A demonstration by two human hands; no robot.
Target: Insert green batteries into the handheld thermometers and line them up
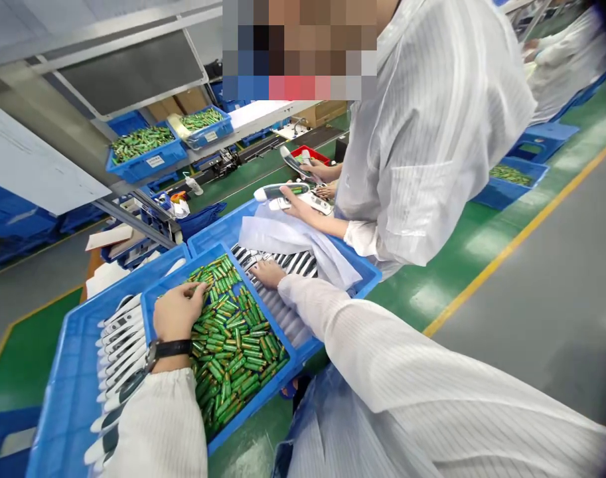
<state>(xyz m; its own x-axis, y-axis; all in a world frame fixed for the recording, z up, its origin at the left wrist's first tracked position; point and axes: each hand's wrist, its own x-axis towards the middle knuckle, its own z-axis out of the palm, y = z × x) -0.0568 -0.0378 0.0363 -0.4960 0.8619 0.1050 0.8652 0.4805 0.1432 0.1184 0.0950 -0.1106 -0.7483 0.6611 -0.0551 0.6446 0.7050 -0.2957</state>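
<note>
My left hand (179, 311), with a dark watch at the wrist, is over a blue bin (148, 325) of green batteries (237, 348). Its fingertips are pinched together at the far left of the pile; whatever is between them is hidden. To the right, my right hand (269, 273) reaches down into a blue crate (367, 277). Its fingers curl over one of the white-and-dark handheld devices (303, 264), which lie there in a tight row. Translucent wrapping (303, 236) partly covers that row. More such devices (123, 342) are lined up in the blue tray left of the batteries.
Opposite me, a co-worker (427, 133) in a white striped smock holds similar devices (283, 192) over the crate's far end. Bins of batteries (142, 143) stand on a shelf at upper left. A red tray (310, 154) lies beyond, and blue stools (541, 143) are at right.
</note>
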